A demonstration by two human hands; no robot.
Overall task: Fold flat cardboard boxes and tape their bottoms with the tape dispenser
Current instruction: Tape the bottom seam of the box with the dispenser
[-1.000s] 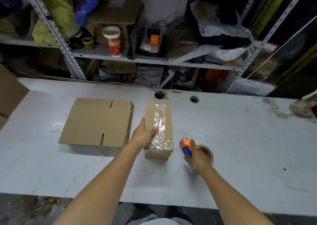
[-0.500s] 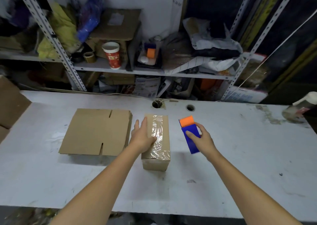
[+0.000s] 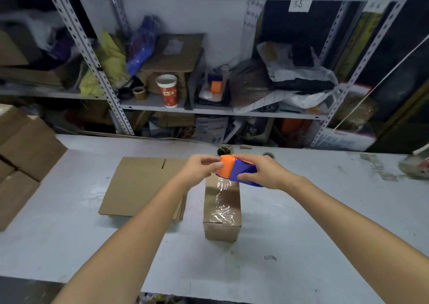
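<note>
A small folded cardboard box (image 3: 221, 220) stands on the white table (image 3: 325, 222), with clear tape running along its top. Just above its far end I hold an orange and blue tape dispenser (image 3: 234, 170). My right hand (image 3: 262, 173) grips the blue body from the right. My left hand (image 3: 202, 168) pinches the orange end from the left. A stack of flat cardboard blanks (image 3: 141, 185) lies to the left of the box, partly hidden by my left forearm.
Brown cardboard boxes (image 3: 25, 155) sit at the table's left edge. Metal shelving (image 3: 209, 108) packed with a red paper cup (image 3: 167, 90), bags and cartons stands behind the table. Two cable holes (image 3: 224, 151) pierce the table's far side. A blurred object (image 3: 417, 164) lies at far right.
My left hand left the box top and moved up to the dispenser's orange end. My right hand lifted the dispenser and carried it left, over the box's far end.
</note>
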